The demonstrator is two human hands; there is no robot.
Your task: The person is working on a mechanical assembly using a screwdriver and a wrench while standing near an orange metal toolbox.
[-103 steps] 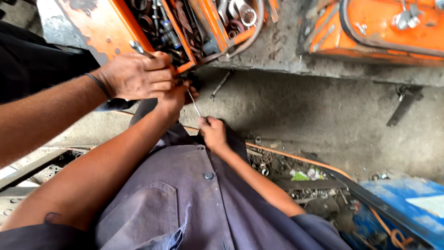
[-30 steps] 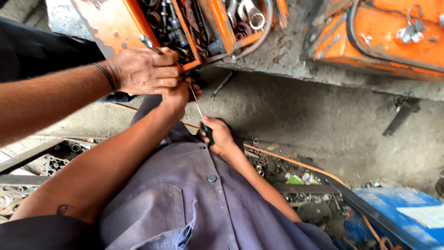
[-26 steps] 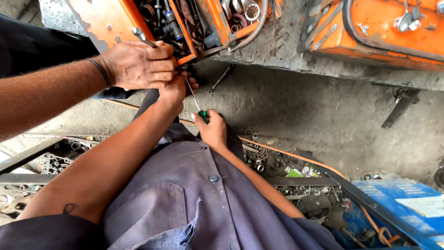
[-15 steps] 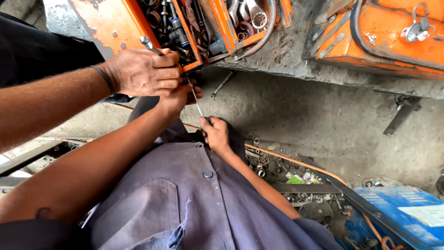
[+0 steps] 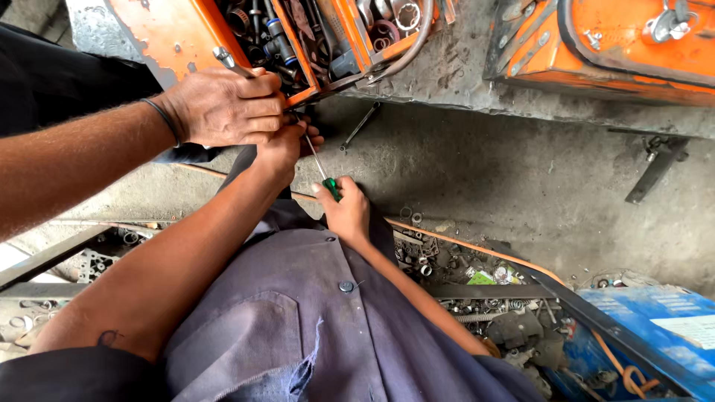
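My right hand (image 5: pixel 348 214) grips the green handle of a screwdriver (image 5: pixel 330 187), whose thin shaft slants up and left. My left hand (image 5: pixel 285 146) is curled around the top of that shaft, right under the edge of an open orange machine housing (image 5: pixel 179 33) packed with hoses and fittings. A co-worker's hand (image 5: pixel 222 109), with a dark band on the wrist, reaches in from the left. It rests just above my left hand and holds a metal tool (image 5: pixel 226 59) against the housing.
A second orange housing (image 5: pixel 633 45) sits at the top right on a concrete ledge. A spanner (image 5: pixel 359 127) lies on the grimy floor. Loose nuts, washers and parts (image 5: pixel 477 286) are scattered beside a blue box (image 5: pixel 655 335). An orange cable (image 5: pixel 477 248) crosses the floor.
All three hands stay at the housing's edge. My right hand has shifted slightly on the green handle, and the view has wobbled a little.
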